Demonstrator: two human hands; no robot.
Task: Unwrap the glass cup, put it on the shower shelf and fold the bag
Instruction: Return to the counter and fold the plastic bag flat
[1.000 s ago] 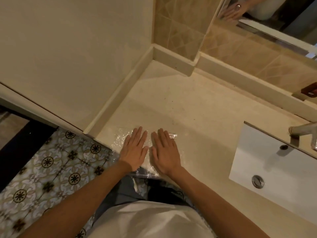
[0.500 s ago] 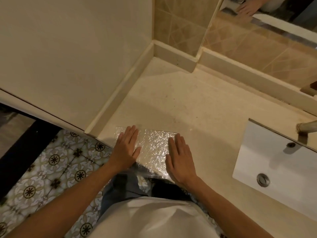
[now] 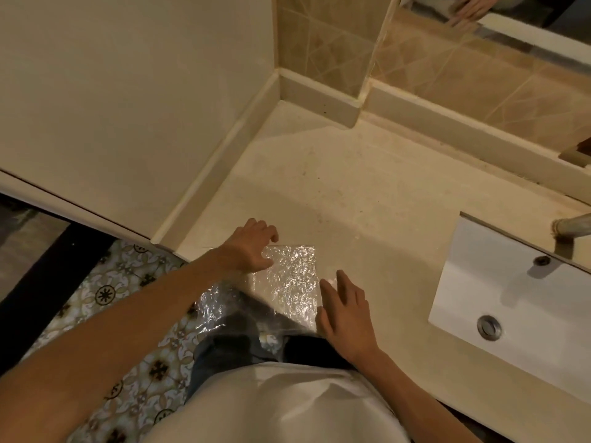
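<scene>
Far left: patterned floor tile [image 3: 105, 295] visible below the counter edge, beside a plain cream wall panel [image 3: 128, 100]. Left hand [image 3: 251, 247] sits at the far-left corner of the bag [image 3: 289, 278]; fingers curled down onto the top edge of the plastic, thumb against the sheet, appears to pinch that corner, though the contact itself is partly hidden. The bag is clear, crinkled plastic lying flat on the beige countertop [image 3: 367, 199], its near-left portion hanging off the counter's front edge over the floor. Right hand [image 3: 347, 310] rests at the bag's right edge, palm down, fingers straight and slightly spread, fingertips touching the plastic margin. Glass cup not in view. Right of the hands: white rectangular sink [image 3: 518, 302] with a metal drain [image 3: 488, 327], well apart from the bag. Faucet spout [image 3: 572, 225] enters at the right edge. Mirror [image 3: 511, 17] above the backsplash reflects a hand.
</scene>
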